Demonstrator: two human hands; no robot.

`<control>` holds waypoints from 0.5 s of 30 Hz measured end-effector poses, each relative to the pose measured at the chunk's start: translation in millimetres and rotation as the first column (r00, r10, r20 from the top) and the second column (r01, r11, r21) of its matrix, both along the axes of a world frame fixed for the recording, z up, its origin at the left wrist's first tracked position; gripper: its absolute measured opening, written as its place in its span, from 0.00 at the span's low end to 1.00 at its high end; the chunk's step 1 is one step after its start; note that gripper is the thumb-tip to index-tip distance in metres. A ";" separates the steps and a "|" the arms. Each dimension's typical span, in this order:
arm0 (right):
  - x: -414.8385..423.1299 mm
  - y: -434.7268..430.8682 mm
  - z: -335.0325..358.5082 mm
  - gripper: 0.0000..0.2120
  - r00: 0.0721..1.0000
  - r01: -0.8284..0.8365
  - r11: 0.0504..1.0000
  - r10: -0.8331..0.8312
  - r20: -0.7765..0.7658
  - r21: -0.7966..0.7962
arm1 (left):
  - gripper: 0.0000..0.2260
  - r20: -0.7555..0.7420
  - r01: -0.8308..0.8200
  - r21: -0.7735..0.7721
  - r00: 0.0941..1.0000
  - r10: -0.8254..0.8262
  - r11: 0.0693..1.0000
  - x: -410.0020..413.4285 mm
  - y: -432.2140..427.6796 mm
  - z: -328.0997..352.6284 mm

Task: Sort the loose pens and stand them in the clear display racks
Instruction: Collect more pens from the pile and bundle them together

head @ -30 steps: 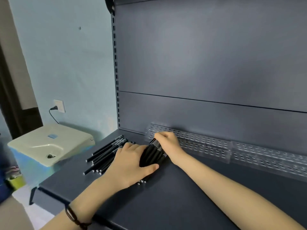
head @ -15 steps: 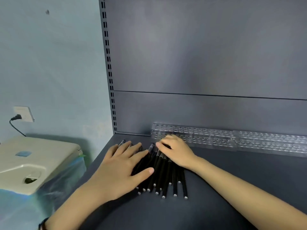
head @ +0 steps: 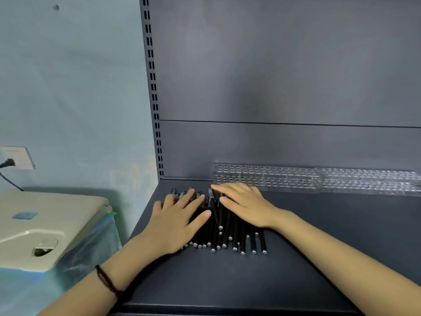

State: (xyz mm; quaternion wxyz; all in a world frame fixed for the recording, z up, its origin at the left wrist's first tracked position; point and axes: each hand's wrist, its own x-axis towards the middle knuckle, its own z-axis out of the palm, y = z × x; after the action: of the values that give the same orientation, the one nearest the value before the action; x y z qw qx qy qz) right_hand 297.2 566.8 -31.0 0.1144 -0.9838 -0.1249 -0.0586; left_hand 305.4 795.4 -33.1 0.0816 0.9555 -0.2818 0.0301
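Several black pens (head: pixel 230 233) with silver ends lie side by side in a loose pile on the dark grey shelf (head: pixel 227 281), pointing toward the back. My left hand (head: pixel 175 222) lies flat on the left part of the pile, fingers spread and straight. My right hand (head: pixel 243 205) rests flat on the right part, fingers stretched toward the pens' far ends. Both hands cover much of the pile. Clear perforated display racks (head: pixel 319 179) stand empty in a row along the shelf's back panel, just behind my right hand.
The shelf's slotted upright (head: pixel 153 92) marks its left edge. Left of it stands a cream appliance (head: pixel 45 226) wrapped in blue film, below a wall socket (head: pixel 18 157) with a plug. A dark cord bracelet (head: pixel 107 281) is on my left wrist.
The pens have been swept from the shelf's left side toward the middle and spread into a flatter row. Both hands have flattened on top of them. The view has turned left and closer.
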 end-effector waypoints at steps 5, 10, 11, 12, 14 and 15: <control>-3.9 2.9 4.0 0.24 0.998 0.001 0.997 -0.005 -0.065 -0.076 | 0.30 -0.104 -0.044 -0.005 0.994 0.043 0.999 12.7 -4.2 4.6; -13.7 -3.7 11.3 0.19 0.976 0.092 0.988 -0.114 0.186 0.125 | 0.24 0.135 0.061 -0.109 0.990 -0.046 0.992 7.8 -14.3 19.9; -17.1 -8.6 12.9 0.17 0.964 0.137 0.979 -0.167 0.206 0.154 | 0.20 0.205 0.099 -0.122 0.976 -0.073 0.988 6.4 -18.4 24.0; -22.5 -15.5 14.5 0.16 0.951 0.193 0.969 -0.224 0.212 0.156 | 0.15 0.249 0.141 -0.134 0.963 -0.104 0.981 4.8 -24.3 28.1; -38.4 -31.5 16.9 0.15 0.925 0.311 0.945 -0.326 0.196 0.103 | 0.11 0.303 0.215 -0.150 0.939 -0.162 0.965 2.1 -39.5 32.1; -49.1 -40.7 17.9 0.15 0.912 0.361 0.931 -0.366 0.186 0.060 | 0.11 0.336 0.253 -0.139 0.922 -0.195 0.957 0.7 -49.4 32.8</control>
State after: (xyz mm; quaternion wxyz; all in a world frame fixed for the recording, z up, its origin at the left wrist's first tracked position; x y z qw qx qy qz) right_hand 248.2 526.1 -13.1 0.1008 -0.9779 0.0503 -0.1761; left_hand 306.1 746.0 -0.3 0.1239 0.8881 -0.3951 0.1997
